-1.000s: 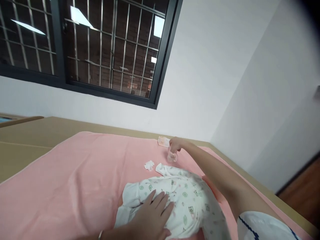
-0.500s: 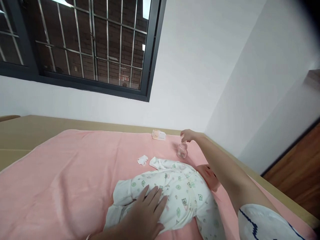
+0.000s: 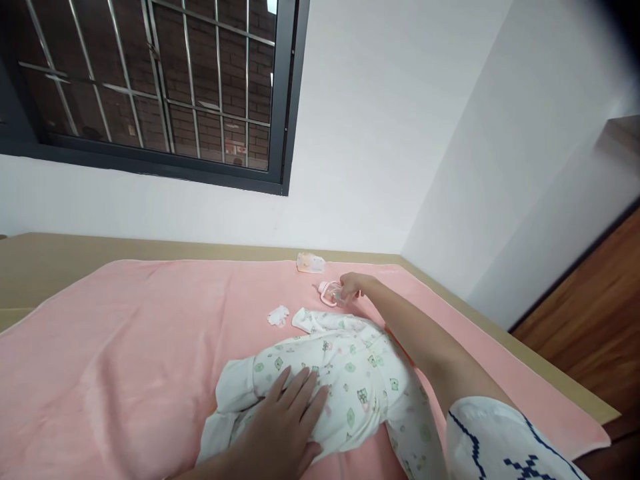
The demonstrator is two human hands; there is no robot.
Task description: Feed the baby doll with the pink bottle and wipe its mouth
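A baby doll in a white sleepsuit with a green print (image 3: 345, 380) lies on its back on a pink blanket (image 3: 165, 320). Spread flat over the doll's lower body is my left hand (image 3: 285, 420), fingers apart. My right hand (image 3: 351, 285) reaches beyond the doll, its fingers around the base end of a clear baby bottle with a pink collar and handle (image 3: 330, 292). The bottle is tipped on its side, its teat end facing left. My right arm hides the doll's head.
A crumpled white tissue (image 3: 278, 315) lies beside the doll's sleeve. Farther back, a translucent packet (image 3: 311, 263) rests at the blanket's far edge, near the white wall (image 3: 350, 167). A barred window (image 3: 165, 87) is set in that wall.
The bottle has gone from standing to lying tipped, its teat end left. My right hand has shifted down from its top to the base end. My left hand stays on the doll.
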